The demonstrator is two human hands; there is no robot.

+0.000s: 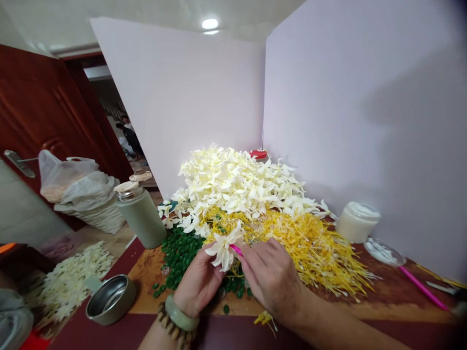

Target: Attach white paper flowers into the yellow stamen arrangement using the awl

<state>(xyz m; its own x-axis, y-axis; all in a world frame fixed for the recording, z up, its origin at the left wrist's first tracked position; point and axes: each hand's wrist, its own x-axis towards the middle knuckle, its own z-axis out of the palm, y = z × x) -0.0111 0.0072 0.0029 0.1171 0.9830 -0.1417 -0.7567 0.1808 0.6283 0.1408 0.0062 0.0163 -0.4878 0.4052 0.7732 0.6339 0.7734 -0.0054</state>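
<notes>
My left hand [199,282], with a jade bangle and a beaded bracelet at its wrist, is closed on a white artificial flower [223,249]. In my right hand [273,274] is a thin pink stick-like tool [236,250], its visible end at the flower's petals; the rest is hidden by my fingers. Behind the hands rises a heap of white flowers [233,180]. A pile of yellow stamens [314,248] spreads to the right of it. Small green pieces [182,257] lie to the left of my left hand, and a loose yellow stamen bunch [264,318] rests near the table's front edge.
At left stand a green thermos [142,218] and its metal-lined cup [111,299]. A jar of white paste [357,223], a shallow dish [383,252] and another pink stick [423,288] are at right. Pale panels [189,97] enclose the back. More flowers [76,274] lie lower left.
</notes>
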